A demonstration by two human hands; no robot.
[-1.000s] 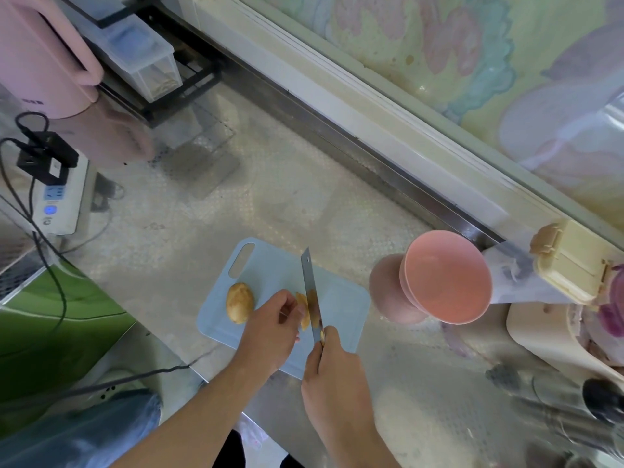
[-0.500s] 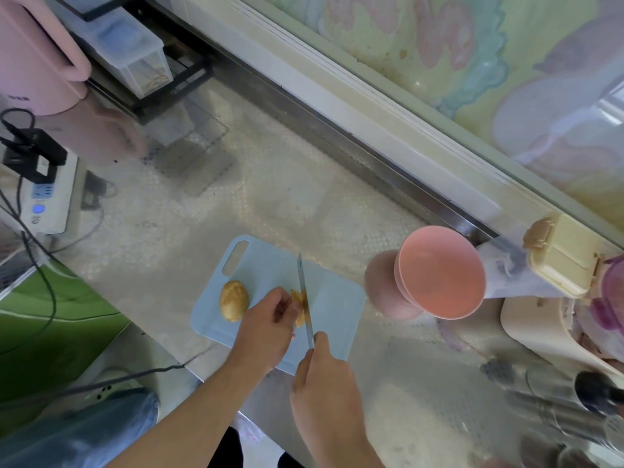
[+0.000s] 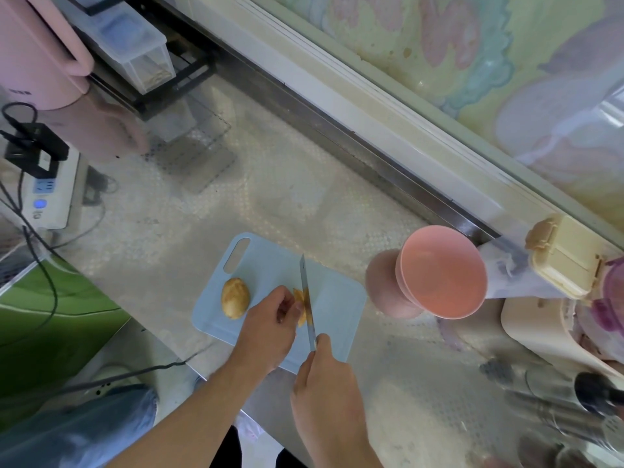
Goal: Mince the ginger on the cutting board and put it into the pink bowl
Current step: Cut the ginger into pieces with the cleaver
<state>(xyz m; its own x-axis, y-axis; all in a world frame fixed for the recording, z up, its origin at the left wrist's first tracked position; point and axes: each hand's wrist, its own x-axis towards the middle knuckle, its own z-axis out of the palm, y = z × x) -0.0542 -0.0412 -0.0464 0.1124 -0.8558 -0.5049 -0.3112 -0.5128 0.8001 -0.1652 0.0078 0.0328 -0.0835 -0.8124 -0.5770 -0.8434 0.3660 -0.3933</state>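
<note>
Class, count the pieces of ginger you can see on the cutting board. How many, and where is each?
2. A whole piece lies at the board's left, untouched. A sliced piece sits mid-board, held by the left hand against the knife. Fingers may hide further slices.

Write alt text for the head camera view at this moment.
The right hand holds a knife over ginger slices that the left hand steadies on a light blue cutting board. A whole ginger piece lies left of them; an empty pink bowl stands to the right.

A pink kettle [image 3: 37, 52] stands beside a power strip [image 3: 50, 194].
</note>
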